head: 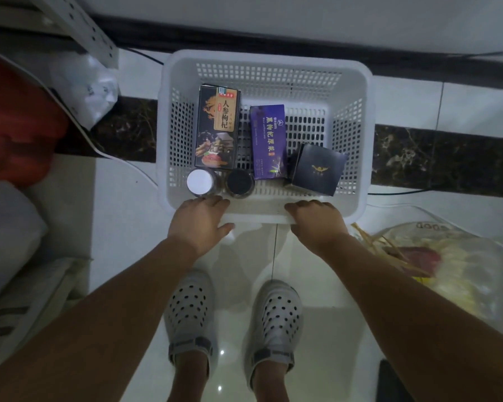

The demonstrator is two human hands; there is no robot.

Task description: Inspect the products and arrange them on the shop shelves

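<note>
A white perforated plastic basket [352,140] stands on the tiled floor in front of my feet. Inside lie a tall dark box with food pictures [217,126], a purple box [268,140] and a small dark blue cube box [318,169]. Two jars stand at the near wall: one with a white lid [199,181], one with a dark lid [239,182]. My left hand [199,220] grips the near rim on the left, fingers curled over the edge. My right hand [317,220] grips the same rim on the right.
A white shelf upright [84,27] rises at the top left with a crumpled plastic bag [90,88] below it. Red and white bundles [9,146] lie at the left. A clear bag with yellow contents [447,268] sits at the right. Cables run along the wall.
</note>
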